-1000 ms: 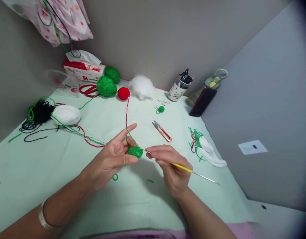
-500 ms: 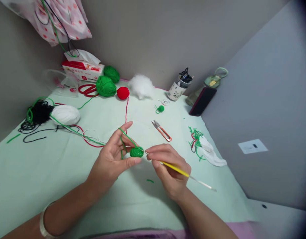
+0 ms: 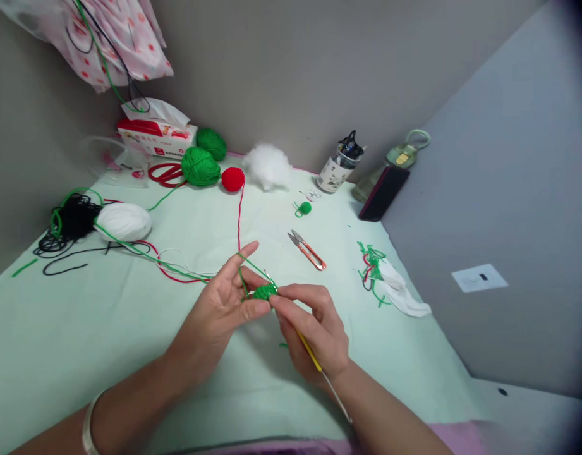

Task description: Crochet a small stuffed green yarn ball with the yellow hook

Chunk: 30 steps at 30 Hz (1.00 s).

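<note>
My left hand [image 3: 224, 300] pinches a small green crocheted piece [image 3: 263, 292] between thumb and fingers. Green yarn [image 3: 253, 264] runs from that piece up over the raised left index finger. In my right hand [image 3: 319, 328] is a crochet hook [image 3: 310, 351] with a yellow grip, held like a pen; its metal tip points up at the top edge of the piece, by the yarn. The right fingertips touch the piece's right side and partly hide it. Thread snips [image 3: 307, 249] with orange handles lie beyond my hands.
Balls of green yarn [image 3: 200, 167], red yarn [image 3: 232, 179] and white yarn [image 3: 124, 222] stand at the back left, near black yarn [image 3: 77, 218]. White stuffing [image 3: 268, 166], a pen cup [image 3: 337, 170] and a phone [image 3: 384, 193] line the back. Yarn scraps [image 3: 373, 260] lie right.
My right hand has moved left and closer to the piece, and the hook has swung steeper, its tip now above the piece's edge. My left hand has shifted slightly right.
</note>
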Each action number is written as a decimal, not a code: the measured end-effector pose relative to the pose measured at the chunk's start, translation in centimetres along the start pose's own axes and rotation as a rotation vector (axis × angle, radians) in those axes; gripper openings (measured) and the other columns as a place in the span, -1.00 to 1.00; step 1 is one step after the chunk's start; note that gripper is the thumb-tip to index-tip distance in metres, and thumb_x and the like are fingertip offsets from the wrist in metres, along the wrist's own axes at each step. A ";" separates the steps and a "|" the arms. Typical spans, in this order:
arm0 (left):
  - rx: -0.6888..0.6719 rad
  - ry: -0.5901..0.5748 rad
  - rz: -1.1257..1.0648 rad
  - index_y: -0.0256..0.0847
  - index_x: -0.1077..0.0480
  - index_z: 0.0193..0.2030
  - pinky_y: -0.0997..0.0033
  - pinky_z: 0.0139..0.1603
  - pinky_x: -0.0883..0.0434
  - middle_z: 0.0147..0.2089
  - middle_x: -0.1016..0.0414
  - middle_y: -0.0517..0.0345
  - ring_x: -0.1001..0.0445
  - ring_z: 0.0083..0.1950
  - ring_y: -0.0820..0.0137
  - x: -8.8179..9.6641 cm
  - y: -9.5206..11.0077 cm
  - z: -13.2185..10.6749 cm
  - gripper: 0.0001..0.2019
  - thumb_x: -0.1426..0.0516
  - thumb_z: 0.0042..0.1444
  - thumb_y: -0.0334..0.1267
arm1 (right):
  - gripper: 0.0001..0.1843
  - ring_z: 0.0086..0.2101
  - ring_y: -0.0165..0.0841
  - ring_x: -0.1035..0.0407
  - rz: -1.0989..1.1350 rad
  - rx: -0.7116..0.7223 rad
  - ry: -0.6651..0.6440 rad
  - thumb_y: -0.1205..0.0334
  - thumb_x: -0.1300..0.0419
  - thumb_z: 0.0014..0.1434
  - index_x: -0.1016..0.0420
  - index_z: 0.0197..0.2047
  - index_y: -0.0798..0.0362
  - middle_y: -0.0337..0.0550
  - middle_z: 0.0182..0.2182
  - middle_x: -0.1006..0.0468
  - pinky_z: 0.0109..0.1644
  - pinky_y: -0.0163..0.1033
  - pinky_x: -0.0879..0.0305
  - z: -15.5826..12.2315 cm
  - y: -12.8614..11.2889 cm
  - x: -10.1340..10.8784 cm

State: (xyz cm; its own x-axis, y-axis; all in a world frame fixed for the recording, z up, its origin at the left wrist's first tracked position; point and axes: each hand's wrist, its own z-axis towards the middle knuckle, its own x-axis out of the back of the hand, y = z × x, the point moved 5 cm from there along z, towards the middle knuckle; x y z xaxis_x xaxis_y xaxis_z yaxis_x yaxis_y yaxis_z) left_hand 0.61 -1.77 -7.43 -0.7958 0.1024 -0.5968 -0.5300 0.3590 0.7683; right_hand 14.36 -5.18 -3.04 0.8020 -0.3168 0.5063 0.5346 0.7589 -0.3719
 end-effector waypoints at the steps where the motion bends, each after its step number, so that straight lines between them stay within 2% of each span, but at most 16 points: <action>1: 0.021 -0.007 -0.030 0.02 -0.25 0.39 0.52 -0.12 -0.37 -0.23 -0.44 0.28 -0.41 -0.17 0.46 0.0 0.0 0.0 -0.18 -0.42 -0.01 -0.33 | -0.54 -0.13 -0.31 -0.50 0.012 -0.006 -0.001 0.60 -0.16 0.24 -0.53 0.13 0.04 0.01 -0.12 -0.56 -0.17 -0.25 -0.58 0.0 0.1 0.0; 6: 0.085 -0.035 -0.107 -0.03 -0.23 0.41 0.57 -0.16 -0.35 -0.23 -0.43 0.28 -0.39 -0.22 0.52 0.0 -0.3 0.2 -0.16 -0.42 -0.01 -0.35 | -0.55 -0.17 -0.34 -0.52 0.058 -0.070 -0.019 0.56 -0.15 0.27 -0.53 0.13 -0.04 -0.05 -0.12 -0.57 -0.18 -0.26 -0.56 0.2 0.4 0.1; 9: 0.035 -0.031 -0.072 -0.01 -0.19 0.43 0.56 -0.14 -0.36 -0.24 -0.45 0.29 -0.40 -0.23 0.52 0.0 -0.1 0.2 -0.15 -0.41 0.03 -0.35 | -0.55 -0.21 -0.34 -0.52 0.088 -0.113 -0.011 0.54 -0.13 0.28 -0.53 0.11 -0.08 -0.07 -0.15 -0.57 -0.23 -0.26 -0.55 0.3 0.5 0.2; 13: -0.020 0.017 0.009 0.00 -0.13 0.46 0.50 -0.11 -0.38 -0.26 -0.45 0.28 -0.42 -0.20 0.47 0.1 0.1 0.1 -0.10 -0.41 0.01 -0.34 | -0.56 -0.24 -0.36 -0.52 0.134 -0.151 0.011 0.58 -0.11 0.24 -0.54 0.07 -0.03 -0.05 -0.17 -0.58 -0.29 -0.28 -0.50 0.5 0.4 0.3; 19: -0.097 0.104 0.147 0.07 -0.16 0.44 0.48 -0.07 -0.39 -0.23 -0.42 0.28 -0.43 -0.14 0.44 0.9 0.4 0.2 -0.10 -0.43 -0.01 -0.32 | -0.64 -0.16 -0.30 -0.55 0.217 -0.222 -0.009 0.55 -0.11 0.24 -0.56 0.00 0.04 -0.02 -0.16 -0.62 -0.15 -0.21 -0.51 0.1 0.6 0.7; 23: -0.128 0.092 0.184 0.05 -0.16 0.44 0.44 -0.05 -0.41 -0.24 -0.41 0.27 -0.45 -0.14 0.43 1.2 0.7 0.4 -0.10 -0.42 -0.01 -0.31 | -0.72 -0.16 -0.30 -0.53 0.440 -0.408 0.000 0.47 -0.13 0.30 -0.62 -0.08 0.01 -0.06 -0.19 -0.64 -0.10 -0.17 -0.50 -0.1 2.2 0.4; 27: -0.124 0.044 0.209 0.02 -0.13 0.46 0.38 -0.04 -0.45 -0.24 -0.43 0.26 -0.48 -0.15 0.40 1.1 0.7 0.5 -0.09 -0.42 -0.01 -0.29 | -0.80 -0.35 -0.34 -0.53 0.870 -0.650 0.061 0.33 -0.17 0.33 -0.65 -0.19 0.00 -0.12 -0.27 -0.61 -0.23 -0.17 -0.52 -0.2 4.2 -0.9; 28: -0.127 0.044 0.222 0.01 -0.14 0.45 0.38 -0.03 -0.45 -0.24 -0.43 0.26 -0.48 -0.15 0.40 1.1 0.7 0.5 -0.09 -0.42 -0.01 -0.29 | -0.81 -0.38 -0.36 -0.53 0.914 -0.678 0.060 0.31 -0.18 0.33 -0.65 -0.21 0.01 -0.13 -0.28 -0.61 -0.26 -0.18 -0.51 -0.3 4.3 -1.2; 30: -0.139 0.064 0.243 0.01 -0.17 0.43 0.40 -0.03 -0.45 -0.23 -0.41 0.27 -0.48 -0.15 0.42 1.3 0.7 0.5 -0.12 -0.42 -0.01 -0.29 | -0.82 -0.35 -0.36 -0.52 0.844 -0.674 0.039 0.33 -0.19 0.33 -0.65 -0.20 0.01 -0.13 -0.28 -0.60 -0.23 -0.19 -0.50 -0.3 4.2 -1.3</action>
State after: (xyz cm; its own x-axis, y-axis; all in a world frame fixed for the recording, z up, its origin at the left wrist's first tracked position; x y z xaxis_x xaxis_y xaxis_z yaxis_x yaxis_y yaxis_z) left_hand -0.61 -0.95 -7.77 -0.9191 0.1092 -0.3787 -0.3528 0.2005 0.9140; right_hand 15.63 -1.77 -5.50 0.9817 0.1343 -0.1348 -0.1676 0.2751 -0.9467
